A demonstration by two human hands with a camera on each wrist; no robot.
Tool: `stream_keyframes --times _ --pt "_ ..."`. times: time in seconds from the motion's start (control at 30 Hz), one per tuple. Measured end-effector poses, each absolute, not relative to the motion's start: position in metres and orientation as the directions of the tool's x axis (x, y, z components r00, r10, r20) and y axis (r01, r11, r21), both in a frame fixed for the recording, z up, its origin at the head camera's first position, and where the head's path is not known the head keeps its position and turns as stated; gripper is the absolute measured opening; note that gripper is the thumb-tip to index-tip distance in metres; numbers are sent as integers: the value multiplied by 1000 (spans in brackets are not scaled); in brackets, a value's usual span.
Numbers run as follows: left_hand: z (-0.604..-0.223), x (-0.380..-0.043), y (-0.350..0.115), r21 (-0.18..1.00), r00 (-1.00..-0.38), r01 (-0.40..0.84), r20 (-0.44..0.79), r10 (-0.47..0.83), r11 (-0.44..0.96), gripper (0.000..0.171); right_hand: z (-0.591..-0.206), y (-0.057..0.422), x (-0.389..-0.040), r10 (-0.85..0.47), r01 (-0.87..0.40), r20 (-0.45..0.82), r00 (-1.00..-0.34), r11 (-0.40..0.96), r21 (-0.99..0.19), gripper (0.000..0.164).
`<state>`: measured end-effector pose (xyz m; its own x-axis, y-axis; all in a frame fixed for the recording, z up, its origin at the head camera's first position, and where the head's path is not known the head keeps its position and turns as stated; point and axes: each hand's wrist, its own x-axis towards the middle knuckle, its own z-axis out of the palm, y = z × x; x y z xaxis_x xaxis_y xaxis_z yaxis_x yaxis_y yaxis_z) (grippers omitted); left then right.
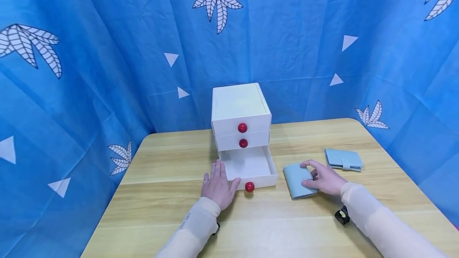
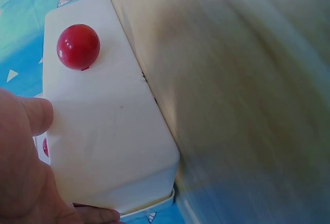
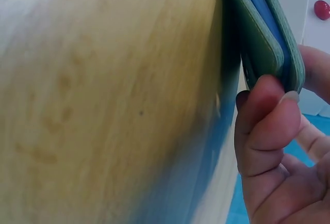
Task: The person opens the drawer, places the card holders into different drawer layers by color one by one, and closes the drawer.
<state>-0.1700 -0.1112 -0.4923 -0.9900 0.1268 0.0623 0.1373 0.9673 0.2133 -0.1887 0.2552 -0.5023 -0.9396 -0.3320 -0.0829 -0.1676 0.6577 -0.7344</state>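
A white three-drawer box [image 1: 241,102] with red round knobs stands at the back of the table, its bottom drawer [image 1: 247,162] pulled out and bare inside. My left hand [image 1: 219,188] rests on that drawer's left front corner, fingers straight along the side. In the left wrist view the thumb touches the top edge of the drawer front [image 2: 103,126], near the red knob [image 2: 78,47]. To the drawer's right, my right hand [image 1: 324,178] pinches a light blue wallet [image 1: 295,180] by its right edge. The right wrist view shows fingers at the corner of the folded wallet [image 3: 263,28].
A second light blue wallet [image 1: 344,159] with a strap lies on the wooden table [image 1: 168,162], behind and right of my right hand. A blue curtain [image 1: 272,43] with leaf prints hangs behind the table and along both sides.
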Motion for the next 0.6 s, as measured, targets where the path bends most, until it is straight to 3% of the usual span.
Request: stream_keyframes --times 0.43,0.6 --pt "-496 -172 -110 214 -991 128 63 117 968 89 -503 253 -192 -339 -169 -83 -937 649 -742 58" --pt "-495 -173 -111 228 -991 127 60 117 965 88 -502 251 -194 -341 -149 -75 -937 584 -798 59"
